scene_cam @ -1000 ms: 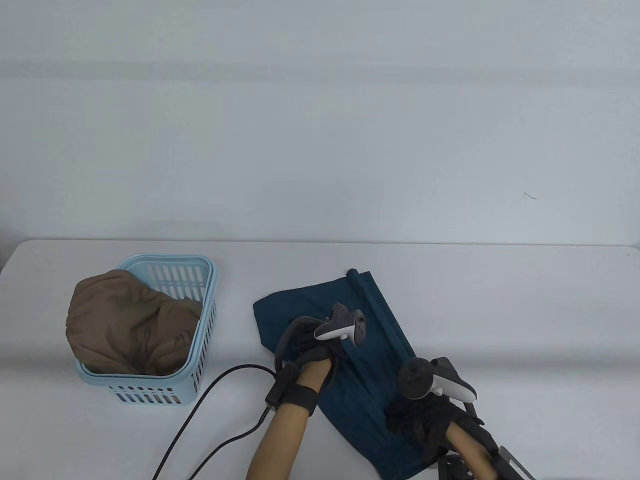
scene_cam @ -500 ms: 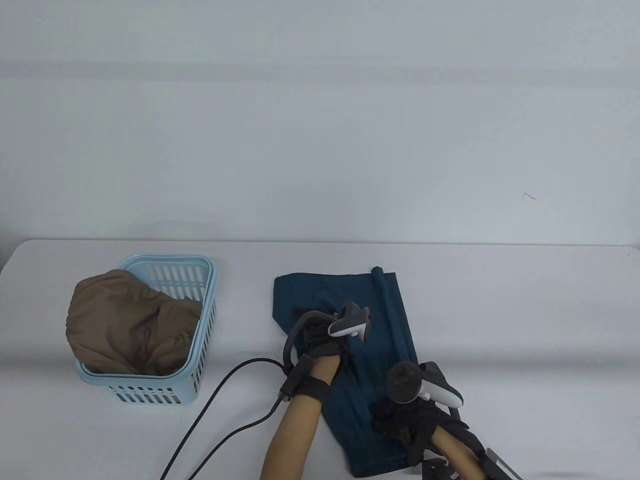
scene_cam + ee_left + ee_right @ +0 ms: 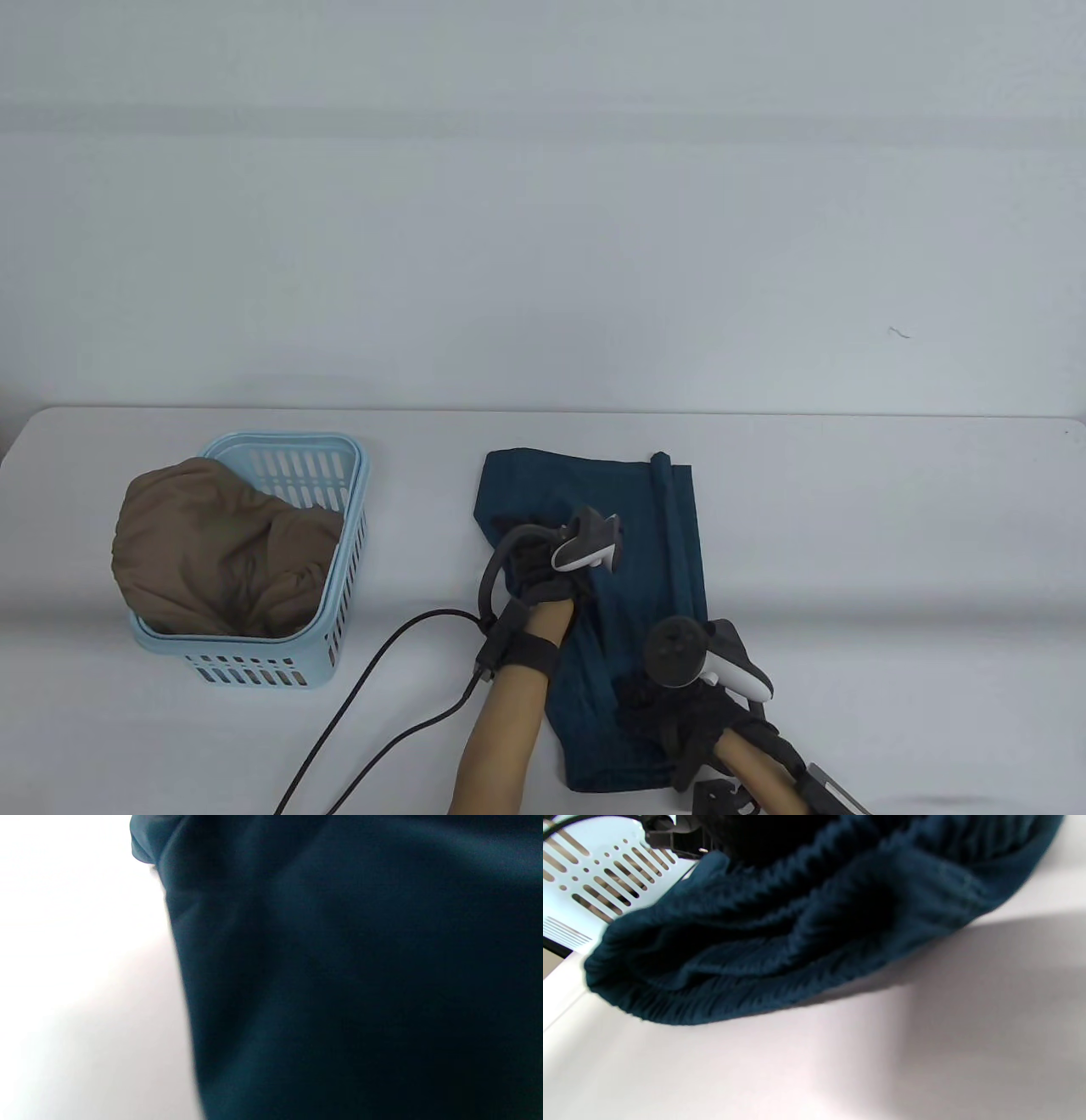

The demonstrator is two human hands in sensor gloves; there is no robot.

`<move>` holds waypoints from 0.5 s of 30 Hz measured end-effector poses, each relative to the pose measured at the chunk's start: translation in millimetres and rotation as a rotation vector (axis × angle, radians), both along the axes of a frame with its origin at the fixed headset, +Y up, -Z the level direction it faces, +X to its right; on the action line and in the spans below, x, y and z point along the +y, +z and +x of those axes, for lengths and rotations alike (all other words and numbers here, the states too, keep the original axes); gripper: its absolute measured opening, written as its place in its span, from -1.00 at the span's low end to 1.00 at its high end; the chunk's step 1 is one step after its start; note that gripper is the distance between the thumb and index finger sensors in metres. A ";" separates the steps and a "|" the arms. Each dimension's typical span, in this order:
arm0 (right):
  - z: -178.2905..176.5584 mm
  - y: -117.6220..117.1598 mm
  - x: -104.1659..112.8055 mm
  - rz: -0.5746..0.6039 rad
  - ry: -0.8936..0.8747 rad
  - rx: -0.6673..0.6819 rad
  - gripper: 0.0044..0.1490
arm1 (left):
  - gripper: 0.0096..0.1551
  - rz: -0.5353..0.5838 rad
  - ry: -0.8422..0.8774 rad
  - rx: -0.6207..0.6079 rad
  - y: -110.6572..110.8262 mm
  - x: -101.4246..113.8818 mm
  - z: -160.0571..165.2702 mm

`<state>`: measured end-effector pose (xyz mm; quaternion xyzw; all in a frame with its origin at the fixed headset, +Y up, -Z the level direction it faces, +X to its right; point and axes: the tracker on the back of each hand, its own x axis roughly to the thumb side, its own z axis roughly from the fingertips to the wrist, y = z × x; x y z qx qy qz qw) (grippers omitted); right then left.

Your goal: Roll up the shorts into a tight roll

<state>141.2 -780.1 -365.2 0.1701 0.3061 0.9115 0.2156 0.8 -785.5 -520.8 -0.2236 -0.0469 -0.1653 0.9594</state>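
Shorts (image 3: 653, 526) under both hands (image 3: 543, 560) (image 3: 679, 709); finger pose impossible to tell.

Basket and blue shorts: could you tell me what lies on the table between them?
Table view: between the basket and the shorts, mostly bare table; nearer the person, a black cable crosses it.

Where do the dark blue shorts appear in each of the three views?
Table view: shorts lie at lower centre, under both hands.
Left wrist view: shorts fill the right two thirds.
Right wrist view: shorts cross the upper half.
Shared landmark: the white table.
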 end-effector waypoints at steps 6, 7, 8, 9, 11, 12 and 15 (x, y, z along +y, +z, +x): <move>15.7 0.9 49.8 0.135 -0.161 -0.071 -0.23 | -0.14 0.151 0.224 -0.106 34.7 55.0 -11.4; 19.3 3.1 58.0 0.178 -0.166 -0.057 -0.25 | -0.13 0.154 0.283 -0.151 47.8 65.6 -13.3; 21.8 5.4 62.1 0.191 -0.161 -0.034 -0.26 | -0.13 0.148 0.326 -0.190 58.1 72.0 -14.9; 25.0 10.2 65.6 0.193 -0.148 0.014 -0.27 | -0.12 0.158 0.375 -0.243 74.5 80.0 -17.3; 30.8 19.6 67.0 0.211 -0.098 0.069 -0.26 | -0.15 0.183 0.406 -0.318 103.9 90.9 -20.5; 33.5 25.9 65.7 0.241 -0.064 0.073 -0.25 | -0.20 0.192 0.411 -0.378 121.2 95.2 -21.1; 34.8 41.7 58.0 0.303 0.016 0.126 -0.21 | -0.32 0.192 0.406 -0.508 164.2 99.5 -20.4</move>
